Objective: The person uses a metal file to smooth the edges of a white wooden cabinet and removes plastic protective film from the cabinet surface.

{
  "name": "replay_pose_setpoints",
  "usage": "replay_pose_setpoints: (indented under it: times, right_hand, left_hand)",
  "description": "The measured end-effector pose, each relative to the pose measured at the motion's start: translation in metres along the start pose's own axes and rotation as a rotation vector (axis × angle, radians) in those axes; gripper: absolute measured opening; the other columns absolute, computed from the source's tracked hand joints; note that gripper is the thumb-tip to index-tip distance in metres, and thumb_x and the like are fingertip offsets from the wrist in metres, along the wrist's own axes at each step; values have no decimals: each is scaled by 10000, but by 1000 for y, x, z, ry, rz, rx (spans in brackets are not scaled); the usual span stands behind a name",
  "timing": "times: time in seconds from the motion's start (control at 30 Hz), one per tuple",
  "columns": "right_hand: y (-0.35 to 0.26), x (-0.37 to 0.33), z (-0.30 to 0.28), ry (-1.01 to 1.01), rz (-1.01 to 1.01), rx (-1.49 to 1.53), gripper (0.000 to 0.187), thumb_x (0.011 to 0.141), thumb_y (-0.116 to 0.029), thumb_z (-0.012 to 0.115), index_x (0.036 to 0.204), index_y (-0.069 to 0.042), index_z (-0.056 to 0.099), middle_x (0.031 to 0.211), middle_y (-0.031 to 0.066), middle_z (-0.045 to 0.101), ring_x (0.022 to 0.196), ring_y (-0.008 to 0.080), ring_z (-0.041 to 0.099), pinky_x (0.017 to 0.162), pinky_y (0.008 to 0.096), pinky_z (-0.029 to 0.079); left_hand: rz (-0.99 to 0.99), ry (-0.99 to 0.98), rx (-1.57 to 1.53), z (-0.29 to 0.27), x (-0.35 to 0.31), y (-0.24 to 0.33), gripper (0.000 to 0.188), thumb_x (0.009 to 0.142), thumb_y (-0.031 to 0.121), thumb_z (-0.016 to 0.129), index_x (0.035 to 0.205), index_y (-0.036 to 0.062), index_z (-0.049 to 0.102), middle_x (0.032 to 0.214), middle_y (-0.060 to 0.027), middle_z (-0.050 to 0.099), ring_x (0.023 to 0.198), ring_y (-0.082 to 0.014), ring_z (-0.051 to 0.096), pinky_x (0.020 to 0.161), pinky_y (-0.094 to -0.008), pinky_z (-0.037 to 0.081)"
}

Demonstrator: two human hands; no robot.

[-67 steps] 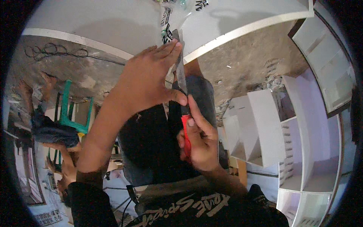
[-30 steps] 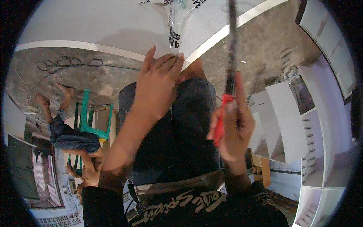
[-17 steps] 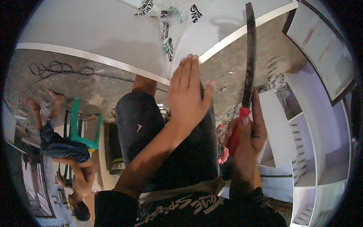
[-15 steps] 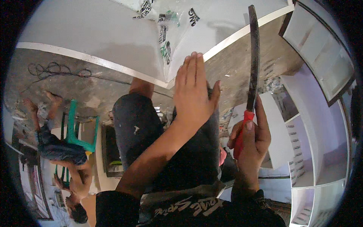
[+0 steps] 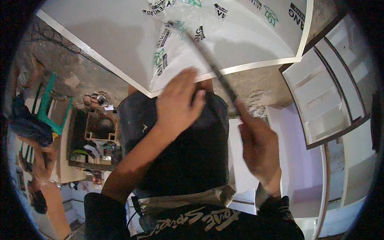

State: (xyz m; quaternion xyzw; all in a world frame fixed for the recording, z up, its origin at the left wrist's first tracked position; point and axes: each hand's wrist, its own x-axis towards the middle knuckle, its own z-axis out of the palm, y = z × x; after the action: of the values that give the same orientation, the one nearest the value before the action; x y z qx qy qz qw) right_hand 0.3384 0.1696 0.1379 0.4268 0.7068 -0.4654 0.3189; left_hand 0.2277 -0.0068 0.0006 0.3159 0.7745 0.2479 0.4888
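Note:
A large white panelled piece (image 5: pixel 104 28) spans the top of the view, its thin white edges meeting in a corner above my knees. My left hand (image 5: pixel 178 102) lies by that corner, fingers stretched together and thumb apart, the fingertips at the edge. It holds nothing. In my right hand (image 5: pixel 260 150) is a long, dark file (image 5: pixel 212 62), its blade slanting up and left across the edge. The file's tip is over the clear printed plastic film (image 5: pixel 160 52) on the piece. My fingers hide its red handle, which shows in the earlier view.
A person (image 5: pixel 44 160) sits at the left beside a green plastic chair (image 5: pixel 50 106). Behind my left leg is a wooden box (image 5: pixel 102 124) of small things. White shelving (image 5: pixel 320 100) with dark edges stands at the right. A dark cable (image 5: pixel 76 52) lies on the concrete floor.
The file has swung from upright beside the piece to a slant over its edge. My right hand has turned over. My left hand and the piece's corner sit lower and further left in view.

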Motion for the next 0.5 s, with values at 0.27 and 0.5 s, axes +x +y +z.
replay_pose_setpoints:
  times: [0.27, 0.5]
  right_hand:
    - [-35, 20, -24, -509, 6, -505, 754, 897, -106, 583, 1590, -292, 351, 765, 149, 602, 604, 362, 660, 500, 503, 526]
    - [-52, 28, -23, -493, -19, -743, 758, 854, -58, 629, 1556, -266, 434, 710, 135, 576, 540, 353, 615, 487, 484, 483]
  left_hand:
    - [-98, 284, -5, -11, -23, 0, 809, 791, 392, 840, 1387, -48, 514, 1437, -313, 502, 1377, -482, 449, 1132, -515, 382]
    - [-50, 221, 60, 21, -13, -17, 924, 851, 678, 634, 1445, -15, 494, 1487, -214, 510, 1426, -403, 423, 1185, -520, 298]
